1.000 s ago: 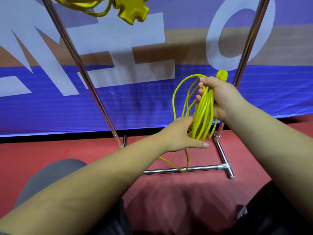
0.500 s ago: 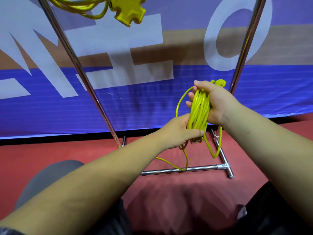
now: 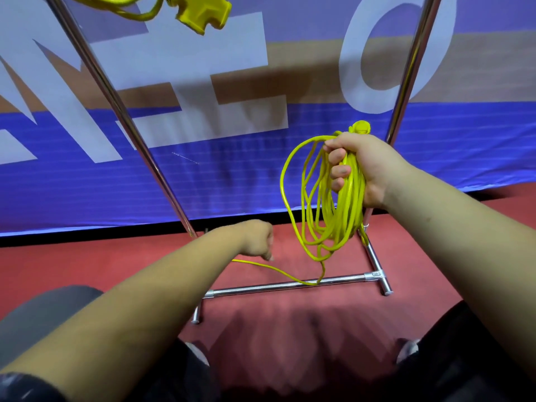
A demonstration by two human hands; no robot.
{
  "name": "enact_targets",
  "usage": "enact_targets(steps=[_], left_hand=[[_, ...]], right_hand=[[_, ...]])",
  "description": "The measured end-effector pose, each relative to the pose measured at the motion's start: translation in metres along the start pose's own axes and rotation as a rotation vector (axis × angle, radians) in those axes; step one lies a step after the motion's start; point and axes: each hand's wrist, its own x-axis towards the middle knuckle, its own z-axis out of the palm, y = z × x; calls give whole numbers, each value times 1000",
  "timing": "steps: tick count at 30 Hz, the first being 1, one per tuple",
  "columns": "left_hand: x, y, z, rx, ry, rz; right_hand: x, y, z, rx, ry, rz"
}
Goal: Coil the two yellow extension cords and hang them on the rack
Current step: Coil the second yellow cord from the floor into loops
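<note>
Right hand (image 3: 368, 166): is clamping around the top of the second cord's coil (image 3: 327, 204), with the plug end (image 3: 359, 128) poking out above the fist.
Left hand (image 3: 256, 239): is reaching low, well apart from the right, fingers curling down over the loose tail (image 3: 278, 271); whether it is pinching the tail, I cannot tell.
Tail path: is dropping from below the right fist, touching the rack's base bar (image 3: 290, 284), then running along the floor under the left hand.
First cord (image 3: 130, 7): is hanging high above the left hand, its socket block (image 3: 203, 13) dangling; its support is lying out of view.
Risk, snag: the tail is probably going to catch on the base bar if the left hand pulls sideways.
Risk, spill: the uneven loops are likely to slip from the right fist if the grip is loosening while hanging.
</note>
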Motion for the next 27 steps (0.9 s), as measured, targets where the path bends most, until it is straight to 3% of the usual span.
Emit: enact_targets(steps=[3,10,14,22,27], left_hand=[[29,6,46,-19,-111,-19],[60,45,156,47,-243,173],[57,34,186,0,-211,178],[65,-24,134,238,-77,20],[71,-51,81,146,11,-110]], right_hand=[[-4,3,1,-23,-28,35],[-5,7,-4,-63,-76,67],[-3,5,-9,-112,-76,65],[2,-4,-18,-159,-59,59],[7,1,-20,-246,-65,98]])
